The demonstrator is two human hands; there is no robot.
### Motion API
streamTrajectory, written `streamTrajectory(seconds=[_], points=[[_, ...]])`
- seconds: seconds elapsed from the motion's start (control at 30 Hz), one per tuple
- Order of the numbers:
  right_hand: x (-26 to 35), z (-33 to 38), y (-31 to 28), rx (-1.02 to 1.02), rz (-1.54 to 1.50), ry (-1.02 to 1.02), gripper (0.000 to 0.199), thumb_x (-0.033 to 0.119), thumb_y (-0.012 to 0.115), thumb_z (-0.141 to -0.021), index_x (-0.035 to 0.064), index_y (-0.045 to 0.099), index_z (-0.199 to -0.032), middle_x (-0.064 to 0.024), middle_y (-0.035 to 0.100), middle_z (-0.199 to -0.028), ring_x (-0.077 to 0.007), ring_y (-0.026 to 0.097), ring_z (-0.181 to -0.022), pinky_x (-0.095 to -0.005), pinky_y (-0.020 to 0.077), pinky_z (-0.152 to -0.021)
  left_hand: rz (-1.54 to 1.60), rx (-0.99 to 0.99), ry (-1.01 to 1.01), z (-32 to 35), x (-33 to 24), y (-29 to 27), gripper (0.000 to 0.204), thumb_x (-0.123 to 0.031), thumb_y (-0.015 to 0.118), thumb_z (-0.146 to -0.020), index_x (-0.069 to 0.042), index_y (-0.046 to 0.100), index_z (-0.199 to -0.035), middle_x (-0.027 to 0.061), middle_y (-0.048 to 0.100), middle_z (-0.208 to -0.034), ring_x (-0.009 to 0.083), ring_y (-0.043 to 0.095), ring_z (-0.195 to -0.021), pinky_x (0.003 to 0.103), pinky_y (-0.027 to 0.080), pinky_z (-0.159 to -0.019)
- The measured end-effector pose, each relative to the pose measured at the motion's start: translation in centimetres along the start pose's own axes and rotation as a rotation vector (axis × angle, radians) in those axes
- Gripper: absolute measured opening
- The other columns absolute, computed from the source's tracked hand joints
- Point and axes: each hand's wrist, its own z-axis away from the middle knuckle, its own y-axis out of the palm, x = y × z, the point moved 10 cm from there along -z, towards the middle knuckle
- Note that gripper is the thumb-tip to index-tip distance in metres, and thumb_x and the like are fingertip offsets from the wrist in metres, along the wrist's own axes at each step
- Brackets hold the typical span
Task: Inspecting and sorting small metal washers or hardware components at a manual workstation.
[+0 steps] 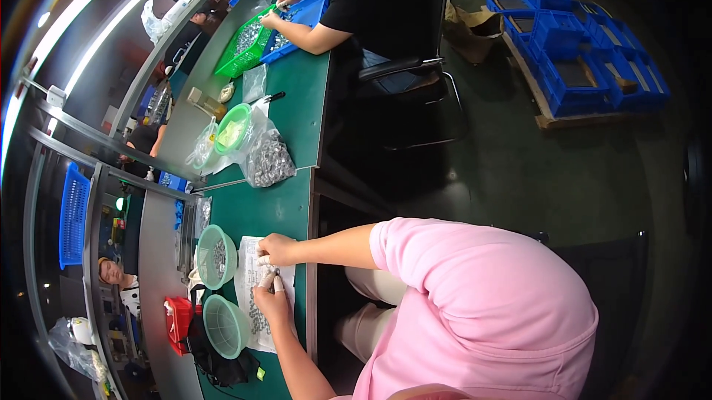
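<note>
Over a white sheet (288, 297) on the green table, my left hand (271, 303) pinches a small shiny metal piece (276, 271) with its thumb and finger. White coverings show on my fingertips. My right hand (277, 250) is just beyond, over the far part of the sheet, its fingers curled and pressed together; whatever they hold is hidden. Several small ring-like metal parts (256, 320) lie in rows on the sheet beside my left hand. A pale green bowl (205, 243) with metal parts in it stands next to the sheet, and a second pale green bowl (213, 323) stands nearer.
A red basket (176, 320) and a black bag (204, 359) sit by the nearer bowl. Farther along are a clear bag of metal parts (270, 161) and a green basket (241, 60), where a co-worker handles parts. Blue crates (571, 77) stand on a pallet at right.
</note>
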Motion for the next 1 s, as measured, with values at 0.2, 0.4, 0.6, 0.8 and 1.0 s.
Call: streamTrajectory(seconds=[0.2, 0.4, 0.6, 0.8, 1.0], points=[[-0.1, -0.2, 0.0, 0.0, 0.041, 0.009, 0.028, 0.025, 0.071, -0.075, -0.0002, 0.062, -0.081, -0.0166, 0.065, -0.079, -0.0306, 0.063, -0.074, -0.039, 0.0482, -0.067, -0.087, 0.035, -0.046, 0.0, 0.4, 0.3, 0.021, -0.015, 0.063, -0.08, -0.006, 0.071, -0.097, 0.0198, 0.063, -0.081, 0.0335, 0.057, -0.081, 0.04, 0.045, -0.077], [-0.5, -0.3, 0.3, -0.01, 0.026, -0.004, 0.026, 0.025, 0.073, -0.073, 0.0015, 0.064, -0.082, -0.0155, 0.065, -0.078, -0.0301, 0.063, -0.073, -0.0386, 0.0482, -0.066, -0.066, 0.085, -0.109, -0.3, 1.8, 1.0, 0.023, -0.018, 0.063, -0.079, -0.006, 0.071, -0.097, 0.0205, 0.063, -0.08, 0.0345, 0.058, -0.078, 0.041, 0.046, -0.076], [-0.5, -0.3, 0.1, -0.006, -0.015, 0.003, 0.026, 0.024, 0.073, -0.073, 0.0015, 0.063, -0.081, -0.0151, 0.065, -0.078, -0.0304, 0.063, -0.074, -0.0391, 0.048, -0.066, -0.097, 0.122, -0.125, -0.6, 1.8, 1.3, 0.025, -0.02, 0.062, -0.079, -0.007, 0.071, -0.098, 0.0211, 0.062, -0.08, 0.0356, 0.059, -0.076, 0.042, 0.046, -0.075], [-0.3, 0.0, 0.2, 0.023, -0.016, 0.014, 0.025, 0.024, 0.072, -0.074, 0.0016, 0.063, -0.081, -0.0148, 0.065, -0.078, -0.0302, 0.063, -0.075, -0.0391, 0.048, -0.067, -0.122, 0.107, -0.159, -0.3, 2.2, 1.2, 0.024, -0.02, 0.063, -0.079, -0.007, 0.071, -0.097, 0.0211, 0.062, -0.079, 0.0353, 0.058, -0.075, 0.042, 0.046, -0.075], [-0.3, 0.0, 0.4, 0.035, -0.028, 0.005, 0.025, 0.025, 0.07, -0.076, 0.0013, 0.063, -0.081, -0.0144, 0.065, -0.077, -0.0296, 0.063, -0.072, -0.0381, 0.0475, -0.066, -0.155, 0.083, -0.11, -0.6, 1.5, 0.8, 0.023, -0.019, 0.064, -0.077, -0.006, 0.071, -0.094, 0.0208, 0.062, -0.078, 0.0345, 0.058, -0.074, 0.041, 0.046, -0.073]])
